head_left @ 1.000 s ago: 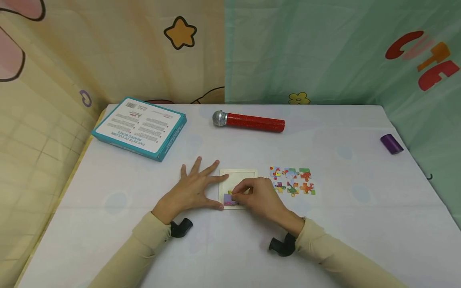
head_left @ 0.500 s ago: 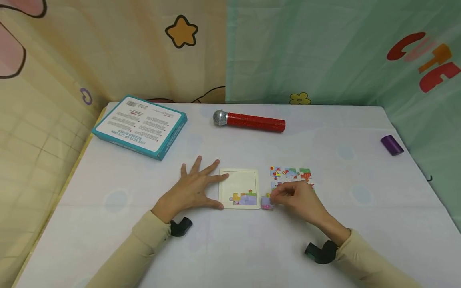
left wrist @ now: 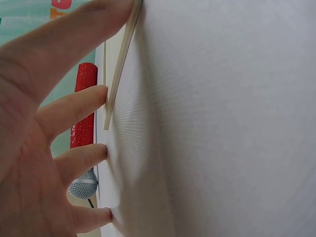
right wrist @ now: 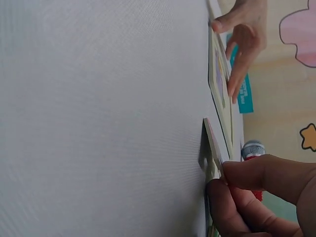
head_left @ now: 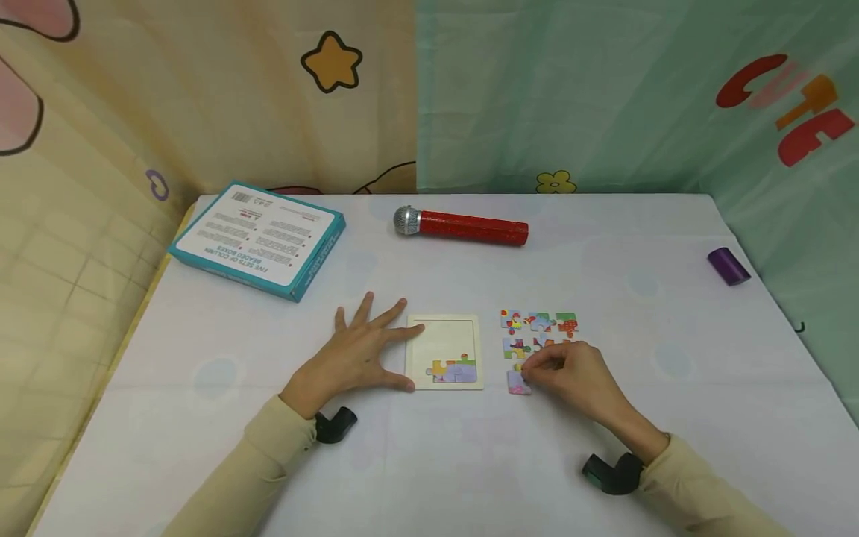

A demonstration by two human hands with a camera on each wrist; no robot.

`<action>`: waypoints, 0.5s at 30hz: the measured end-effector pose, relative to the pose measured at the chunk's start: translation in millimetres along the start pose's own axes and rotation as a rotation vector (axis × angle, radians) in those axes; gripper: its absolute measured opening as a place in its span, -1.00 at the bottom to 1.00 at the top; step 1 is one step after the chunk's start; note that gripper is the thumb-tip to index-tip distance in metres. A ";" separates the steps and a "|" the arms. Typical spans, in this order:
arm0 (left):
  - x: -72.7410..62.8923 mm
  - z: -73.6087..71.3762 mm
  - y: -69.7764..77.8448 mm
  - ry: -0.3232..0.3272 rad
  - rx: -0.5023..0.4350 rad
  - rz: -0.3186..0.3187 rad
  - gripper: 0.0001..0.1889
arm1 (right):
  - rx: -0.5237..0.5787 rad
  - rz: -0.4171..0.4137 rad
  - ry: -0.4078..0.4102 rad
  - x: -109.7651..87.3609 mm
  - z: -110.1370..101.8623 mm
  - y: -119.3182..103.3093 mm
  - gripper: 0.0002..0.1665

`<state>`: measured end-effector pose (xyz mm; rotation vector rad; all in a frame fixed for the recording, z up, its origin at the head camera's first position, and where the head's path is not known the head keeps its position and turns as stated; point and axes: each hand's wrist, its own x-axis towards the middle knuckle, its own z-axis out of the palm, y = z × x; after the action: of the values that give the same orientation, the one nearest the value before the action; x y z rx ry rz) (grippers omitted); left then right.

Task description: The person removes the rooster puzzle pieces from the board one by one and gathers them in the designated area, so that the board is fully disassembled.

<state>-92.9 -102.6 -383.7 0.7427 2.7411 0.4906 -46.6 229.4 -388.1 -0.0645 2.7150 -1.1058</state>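
Observation:
My left hand (head_left: 359,354) lies with fingers spread, thumb and index finger touching the left edge of a pale square puzzle tray (head_left: 429,339). A few joined puzzle pieces (head_left: 459,371) fill the tray's lower right. Right of the tray, my right hand (head_left: 580,377) pinches a purple-and-pink jigsaw piece (head_left: 517,383) between thumb and fingers. In the right wrist view that jigsaw piece (right wrist: 214,143) is tilted, one edge raised off the tabletop. Beyond the right hand lie two rows of loose puzzle pieces (head_left: 540,321); the hand partly covers the nearer row.
A teal-edged box (head_left: 258,235) lies at the back left. The red microphone (head_left: 470,227) lies across the back middle, its silver head pointing left. Near the right edge is a purple cylinder (head_left: 728,266). Curtains (head_left: 604,97) hang behind the white table (head_left: 429,462).
My right hand has moved right from the tray's lower left, carrying the purple-and-pink jigsaw piece out beside the loose pieces. My left hand has stayed at the tray's left edge.

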 end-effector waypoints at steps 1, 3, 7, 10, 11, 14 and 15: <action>-0.1 0.2 -0.1 0.001 -0.001 0.001 -0.07 | -0.005 -0.006 0.006 0.1 0.4 -0.3 -0.96; -0.3 0.6 -0.1 0.003 -0.002 0.002 -0.07 | -0.017 -0.017 0.014 0.3 1.4 -0.8 -0.96; -0.4 0.9 -0.1 0.005 -0.001 0.006 -0.07 | -0.047 -0.016 0.027 0.2 3.0 -0.7 -0.95; -0.4 0.6 0.1 0.007 0.000 0.007 -0.07 | -0.068 -0.011 0.035 0.4 3.5 -0.3 -0.95; -0.4 0.5 0.1 0.007 0.001 0.007 -0.07 | -0.072 -0.009 0.038 0.3 3.5 -0.4 -0.94; -0.6 0.3 0.2 0.008 0.002 0.005 -0.07 | -0.082 -0.007 0.043 0.5 3.3 -0.8 -0.94; -0.6 0.3 0.2 0.009 0.001 0.005 -0.07 | -0.083 -0.010 0.043 0.6 3.2 -1.0 -0.94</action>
<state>-92.1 -102.7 -383.8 0.7494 2.7489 0.4943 -46.6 226.4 -389.7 -0.0684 2.8013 -1.0078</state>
